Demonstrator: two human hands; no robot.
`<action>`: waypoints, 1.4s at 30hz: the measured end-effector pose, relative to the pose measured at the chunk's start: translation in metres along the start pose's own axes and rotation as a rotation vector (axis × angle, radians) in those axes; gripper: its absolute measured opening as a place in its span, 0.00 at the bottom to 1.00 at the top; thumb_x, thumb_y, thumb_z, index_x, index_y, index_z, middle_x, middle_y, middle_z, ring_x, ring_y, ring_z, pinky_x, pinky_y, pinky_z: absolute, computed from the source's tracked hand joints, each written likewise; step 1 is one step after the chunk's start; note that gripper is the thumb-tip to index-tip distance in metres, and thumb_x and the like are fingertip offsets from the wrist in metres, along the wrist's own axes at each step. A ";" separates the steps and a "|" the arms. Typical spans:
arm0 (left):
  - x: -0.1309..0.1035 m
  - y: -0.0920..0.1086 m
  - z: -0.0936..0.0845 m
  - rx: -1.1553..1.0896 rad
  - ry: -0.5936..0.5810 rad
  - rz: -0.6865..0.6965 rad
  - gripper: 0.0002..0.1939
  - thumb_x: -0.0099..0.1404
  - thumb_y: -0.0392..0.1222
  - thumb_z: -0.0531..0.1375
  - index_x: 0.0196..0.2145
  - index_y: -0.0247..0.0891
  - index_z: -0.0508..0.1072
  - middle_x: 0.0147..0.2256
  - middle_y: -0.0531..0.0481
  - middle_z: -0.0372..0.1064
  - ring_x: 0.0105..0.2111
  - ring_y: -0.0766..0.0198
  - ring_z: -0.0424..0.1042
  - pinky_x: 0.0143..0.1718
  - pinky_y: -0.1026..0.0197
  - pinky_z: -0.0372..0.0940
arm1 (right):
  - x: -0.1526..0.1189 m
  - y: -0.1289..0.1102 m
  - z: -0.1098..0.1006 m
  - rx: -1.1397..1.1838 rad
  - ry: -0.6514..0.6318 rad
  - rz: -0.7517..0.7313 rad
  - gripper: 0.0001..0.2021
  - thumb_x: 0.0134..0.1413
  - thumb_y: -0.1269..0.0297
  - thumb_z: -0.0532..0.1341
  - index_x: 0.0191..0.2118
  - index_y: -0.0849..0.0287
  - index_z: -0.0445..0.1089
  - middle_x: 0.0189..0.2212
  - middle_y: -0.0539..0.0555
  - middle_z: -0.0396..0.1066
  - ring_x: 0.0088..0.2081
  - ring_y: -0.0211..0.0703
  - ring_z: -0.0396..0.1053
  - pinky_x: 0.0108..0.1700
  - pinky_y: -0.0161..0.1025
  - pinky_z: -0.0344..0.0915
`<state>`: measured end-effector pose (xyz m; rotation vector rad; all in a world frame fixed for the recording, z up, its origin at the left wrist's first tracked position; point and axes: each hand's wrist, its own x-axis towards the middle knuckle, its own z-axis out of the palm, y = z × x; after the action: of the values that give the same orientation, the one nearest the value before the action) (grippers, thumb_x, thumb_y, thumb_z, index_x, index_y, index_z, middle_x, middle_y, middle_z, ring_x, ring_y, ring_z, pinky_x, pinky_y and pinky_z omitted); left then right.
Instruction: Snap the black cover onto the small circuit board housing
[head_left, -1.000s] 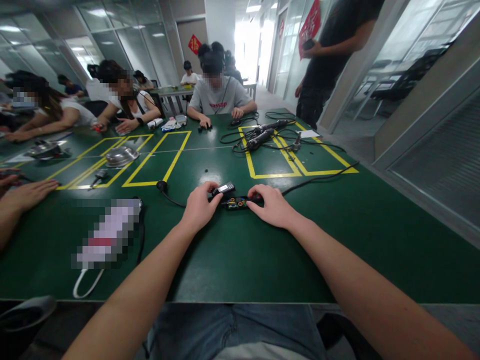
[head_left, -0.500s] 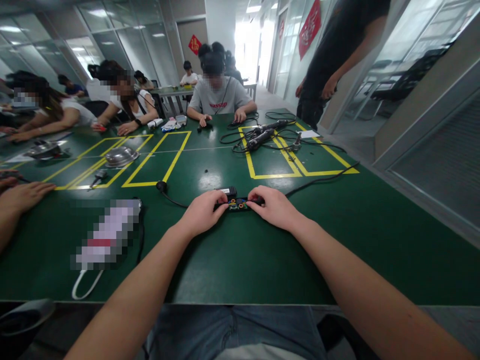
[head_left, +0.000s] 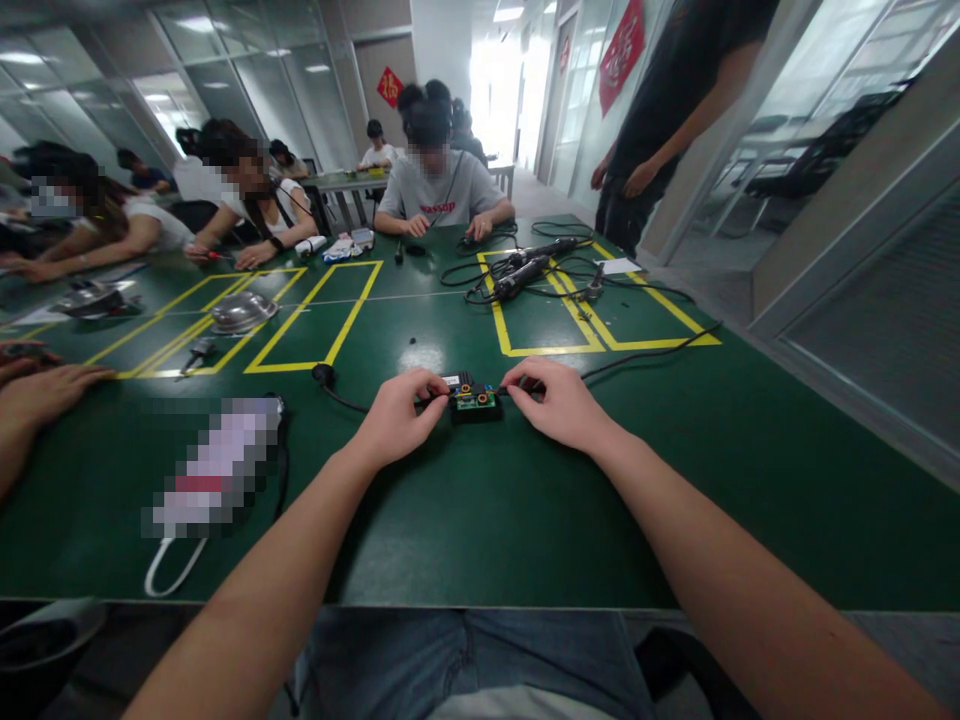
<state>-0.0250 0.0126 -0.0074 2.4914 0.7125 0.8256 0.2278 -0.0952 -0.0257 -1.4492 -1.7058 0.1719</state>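
A small green circuit board (head_left: 477,398) with copper-coloured rings shows between my hands, at or just above an open black case (head_left: 477,415). My left hand (head_left: 401,412) pinches the board's left end, where a black cable (head_left: 346,401) with a round plug (head_left: 323,374) comes in. My right hand (head_left: 551,400) is closed on the black cable (head_left: 637,357) at the board's right end. Just behind the board lies a black cover with a white label (head_left: 453,380), partly hidden by my left fingers.
A pixelated pale object (head_left: 217,465) with a white strap lies at the left on the green table (head_left: 480,540). Tangled cables and black tools (head_left: 525,272) lie at the back right. A metal bowl (head_left: 243,313) stands back left. Other people's hands rest at the left and far edges.
The circuit board has risen and tilted relative to the black case, so more of both shows. My hands have shifted slightly up and outward.
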 end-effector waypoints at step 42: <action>0.013 -0.020 0.024 0.170 0.152 -0.126 0.15 0.69 0.39 0.67 0.53 0.43 0.83 0.70 0.39 0.64 0.64 0.43 0.70 0.69 0.34 0.65 | -0.002 0.005 0.012 -0.136 -0.086 0.044 0.06 0.59 0.71 0.66 0.33 0.53 0.78 0.38 0.54 0.81 0.44 0.53 0.73 0.50 0.49 0.72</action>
<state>-0.0071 0.0305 -0.0303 2.5186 1.0200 0.9512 0.2238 -0.0906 -0.0371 -1.6006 -1.7847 0.1455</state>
